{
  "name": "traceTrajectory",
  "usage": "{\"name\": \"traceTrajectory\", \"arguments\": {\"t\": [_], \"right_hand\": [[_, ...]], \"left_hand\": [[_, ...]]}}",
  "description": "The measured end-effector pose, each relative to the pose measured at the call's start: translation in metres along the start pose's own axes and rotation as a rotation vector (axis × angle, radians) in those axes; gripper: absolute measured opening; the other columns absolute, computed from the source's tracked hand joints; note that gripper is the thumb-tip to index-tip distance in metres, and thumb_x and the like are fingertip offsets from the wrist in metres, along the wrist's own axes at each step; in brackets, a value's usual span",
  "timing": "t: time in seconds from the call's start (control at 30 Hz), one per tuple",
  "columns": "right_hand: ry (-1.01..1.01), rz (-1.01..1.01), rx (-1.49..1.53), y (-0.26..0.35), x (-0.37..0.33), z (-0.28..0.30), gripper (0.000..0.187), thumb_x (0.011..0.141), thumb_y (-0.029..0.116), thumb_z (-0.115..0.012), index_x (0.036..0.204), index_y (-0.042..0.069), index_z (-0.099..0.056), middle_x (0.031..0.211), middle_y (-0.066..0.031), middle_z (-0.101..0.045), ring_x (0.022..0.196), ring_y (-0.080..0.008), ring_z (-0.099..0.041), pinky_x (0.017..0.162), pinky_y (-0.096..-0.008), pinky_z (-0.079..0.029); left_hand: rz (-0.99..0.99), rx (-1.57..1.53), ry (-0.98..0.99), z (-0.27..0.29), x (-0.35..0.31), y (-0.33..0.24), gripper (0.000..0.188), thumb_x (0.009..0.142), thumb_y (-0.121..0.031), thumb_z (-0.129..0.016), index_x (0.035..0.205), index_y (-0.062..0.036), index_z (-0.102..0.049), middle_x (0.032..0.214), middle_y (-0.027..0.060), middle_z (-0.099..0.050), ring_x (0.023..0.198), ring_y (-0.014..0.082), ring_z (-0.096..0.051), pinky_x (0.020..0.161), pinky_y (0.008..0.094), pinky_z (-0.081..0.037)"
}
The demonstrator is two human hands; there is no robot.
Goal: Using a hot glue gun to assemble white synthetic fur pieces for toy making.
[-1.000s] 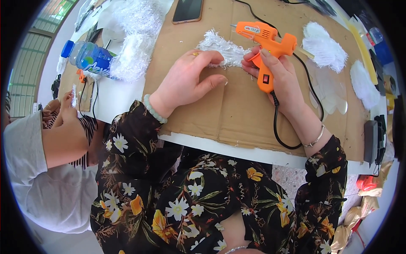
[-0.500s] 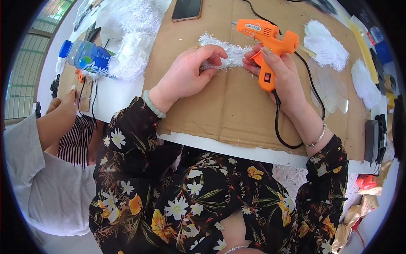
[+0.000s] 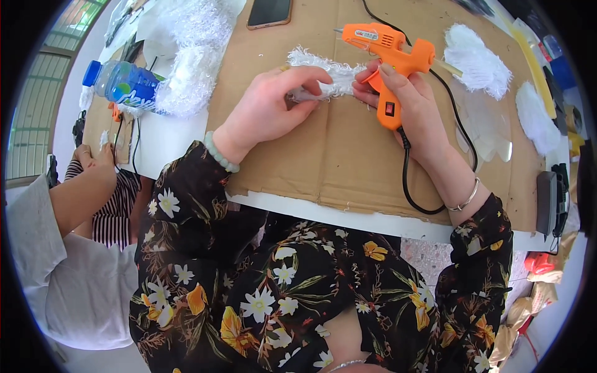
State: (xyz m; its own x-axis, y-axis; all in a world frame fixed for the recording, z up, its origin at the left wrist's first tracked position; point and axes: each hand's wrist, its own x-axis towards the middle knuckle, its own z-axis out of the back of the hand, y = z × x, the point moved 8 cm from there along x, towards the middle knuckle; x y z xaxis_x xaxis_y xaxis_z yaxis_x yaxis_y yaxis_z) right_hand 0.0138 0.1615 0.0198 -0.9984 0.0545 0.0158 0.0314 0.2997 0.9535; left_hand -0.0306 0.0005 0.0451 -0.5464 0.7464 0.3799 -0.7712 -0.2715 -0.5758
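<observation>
My right hand (image 3: 418,102) grips an orange hot glue gun (image 3: 389,50), its nozzle pointing left and a pale glue stick jutting from its back. The fingers of this hand are around the handle and trigger, close to the right end of a fluffy white fabric strip (image 3: 339,73). My left hand (image 3: 268,107) is curled round the strip's left end, thumb and index finger bent with a gap between them; its other fingers are hidden. The strip lies on a brown cardboard sheet (image 3: 273,168), below the gun's nozzle.
A phone (image 3: 270,12) lies at the far edge. White fluffy pieces (image 3: 477,61) and clear plastic (image 3: 488,127) are on the right. Left are a water bottle (image 3: 127,82) and a white fluffy bundle (image 3: 189,74). The gun's black cord (image 3: 407,180) loops right. Another person's hand (image 3: 93,161) works at far left.
The whole view has shifted slightly. My hands, the glue gun and the strip keep nearly the same positions relative to each other. The other person's hand has moved a little.
</observation>
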Motion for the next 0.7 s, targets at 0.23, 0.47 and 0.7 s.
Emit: {"name": "traceTrajectory", "arguments": {"t": [0.23,0.47,0.7], "right_hand": [[0.019,-0.002,-0.017,-0.002,0.000,0.002,0.031,0.096,0.024,-0.050,0.111,-0.003,-0.051,0.104,-0.0143,-0.059,0.098,-0.0236,-0.061,0.092,-0.0359,-0.050],[0.017,0.011,-0.017,-0.002,0.001,0.003,0.030,0.097,0.023,-0.049,0.110,-0.004,-0.051,0.103,-0.0146,-0.059,0.097,-0.0227,-0.061,0.092,-0.0357,-0.050],[0.028,0.019,-0.014,-0.003,0.002,0.003,0.030,0.097,0.023,-0.049,0.109,-0.004,-0.052,0.102,-0.0141,-0.059,0.096,-0.0220,-0.061,0.092,-0.0357,-0.051]], "left_hand": [[0.018,0.035,-0.041,0.001,-0.002,0.000,0.036,0.072,0.006,-0.068,0.105,-0.0063,-0.061,0.083,0.0073,-0.064,0.079,0.0207,-0.064,0.073,0.0304,-0.051],[-0.170,0.126,-0.032,-0.004,0.002,-0.013,0.033,0.074,0.007,-0.064,0.104,-0.0069,-0.062,0.078,0.0070,-0.063,0.075,0.0211,-0.064,0.068,0.0302,-0.051],[-0.028,0.094,-0.135,-0.005,0.005,-0.001,0.029,0.075,0.003,-0.063,0.101,-0.0101,-0.060,0.070,0.0056,-0.058,0.071,0.0262,-0.057,0.067,0.0369,-0.047]]}}
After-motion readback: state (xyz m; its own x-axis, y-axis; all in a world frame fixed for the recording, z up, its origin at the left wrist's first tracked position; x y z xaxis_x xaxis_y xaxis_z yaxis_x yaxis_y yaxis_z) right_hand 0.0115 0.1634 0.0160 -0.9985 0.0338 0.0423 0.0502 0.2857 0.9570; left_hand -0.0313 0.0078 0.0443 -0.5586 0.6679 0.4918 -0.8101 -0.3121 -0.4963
